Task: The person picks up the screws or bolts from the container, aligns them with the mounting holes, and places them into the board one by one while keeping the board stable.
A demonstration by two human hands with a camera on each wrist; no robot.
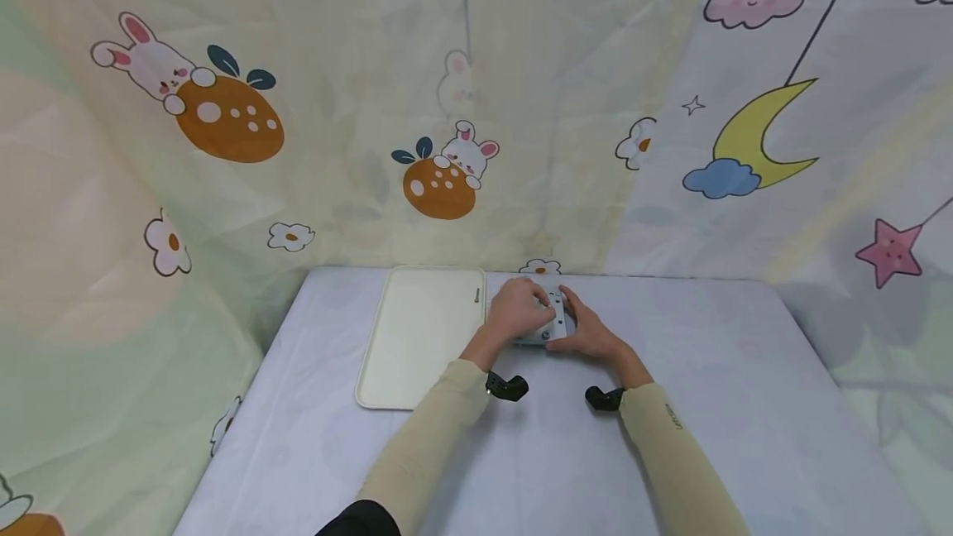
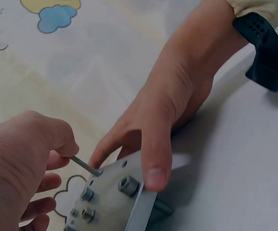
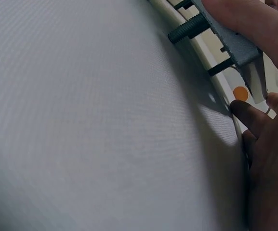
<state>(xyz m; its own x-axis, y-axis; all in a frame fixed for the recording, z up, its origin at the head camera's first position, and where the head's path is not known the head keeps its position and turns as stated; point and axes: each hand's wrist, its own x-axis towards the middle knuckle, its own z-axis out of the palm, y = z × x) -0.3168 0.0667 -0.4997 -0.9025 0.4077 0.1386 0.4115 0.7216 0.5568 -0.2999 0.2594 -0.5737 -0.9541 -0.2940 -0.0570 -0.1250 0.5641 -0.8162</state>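
Note:
A metal plate (image 2: 111, 204) with holes is held up off the table, and several socket-head bolts (image 2: 128, 186) stand in it. Between thumb and fingers my left hand (image 1: 521, 308) pinches a thin screw (image 2: 85, 165), its head hidden by the fingers. The screw's lower end is right at a hole near the plate's corner. On the right side, my right hand (image 1: 588, 331) grips the plate by its edges, thumb along the near edge. In the right wrist view, threaded bolt shanks (image 3: 189, 29) stick out below the plate.
A cream tray (image 1: 417, 337) lies on the white-covered table (image 1: 707, 404) to the left of the plate. One small screw (image 1: 477, 295) is in the tray near its right rim. Behind the table hangs a printed cloth (image 1: 357, 106).

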